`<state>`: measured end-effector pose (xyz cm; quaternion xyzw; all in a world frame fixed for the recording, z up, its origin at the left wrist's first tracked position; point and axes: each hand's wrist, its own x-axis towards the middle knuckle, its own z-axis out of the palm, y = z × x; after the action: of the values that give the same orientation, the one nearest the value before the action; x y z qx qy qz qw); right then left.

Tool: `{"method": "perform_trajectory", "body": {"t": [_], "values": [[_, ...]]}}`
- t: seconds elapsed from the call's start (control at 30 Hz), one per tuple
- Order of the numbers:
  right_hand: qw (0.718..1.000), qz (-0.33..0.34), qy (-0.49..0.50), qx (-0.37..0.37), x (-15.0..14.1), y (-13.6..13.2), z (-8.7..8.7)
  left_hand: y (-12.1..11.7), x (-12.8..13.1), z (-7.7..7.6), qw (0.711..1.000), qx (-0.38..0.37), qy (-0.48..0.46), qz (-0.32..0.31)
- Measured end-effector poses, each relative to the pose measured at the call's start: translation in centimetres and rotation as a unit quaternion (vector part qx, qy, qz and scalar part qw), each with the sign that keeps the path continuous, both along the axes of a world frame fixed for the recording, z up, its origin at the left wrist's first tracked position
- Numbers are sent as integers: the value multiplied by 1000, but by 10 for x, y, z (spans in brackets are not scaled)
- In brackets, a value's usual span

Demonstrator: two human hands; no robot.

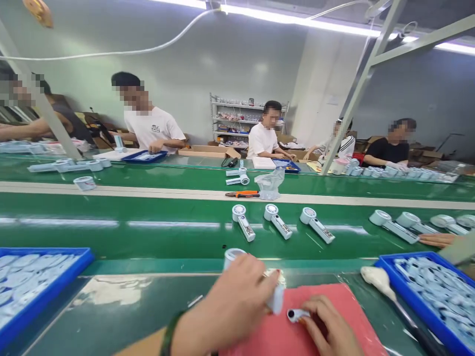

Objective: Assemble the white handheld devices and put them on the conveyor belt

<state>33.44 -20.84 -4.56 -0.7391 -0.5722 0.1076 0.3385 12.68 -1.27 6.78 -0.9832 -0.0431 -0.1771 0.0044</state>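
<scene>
My left hand (230,301) is wrapped round a pale blue handheld fan body (233,255); its round head sticks out above my fingers and its handle end shows near my thumb. My right hand (328,329) pinches a small pale blue cap-like part (296,314) just to the right of that handle end. Both hands are over a red mat (297,331) on the near green bench. A green bead bracelet sits on my left wrist.
Blue trays of pale blue parts stand at the left (44,296) and right (445,336). A brush (378,282) lies beside the right tray. Several fans (276,220) lie on the green conveyor. A neighbour's hand (438,240) rests at right. Several people work across the belt.
</scene>
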Motion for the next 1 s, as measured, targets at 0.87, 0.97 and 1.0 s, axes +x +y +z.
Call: {"method": "perform_trajectory", "body": {"t": [0.87, 0.97, 1.0], "values": [[991, -16, -113, -65, -33, -16, 72, -50, 36, -36, 958, -275, 27, -80], [998, -17, -55, -32, -29, -20, 66, -52, 37, -37, 946, -318, 19, -66], [1000, -18, -16, -18, -27, -20, 62, -53, 37, -38, 944, -324, 23, -56]]}}
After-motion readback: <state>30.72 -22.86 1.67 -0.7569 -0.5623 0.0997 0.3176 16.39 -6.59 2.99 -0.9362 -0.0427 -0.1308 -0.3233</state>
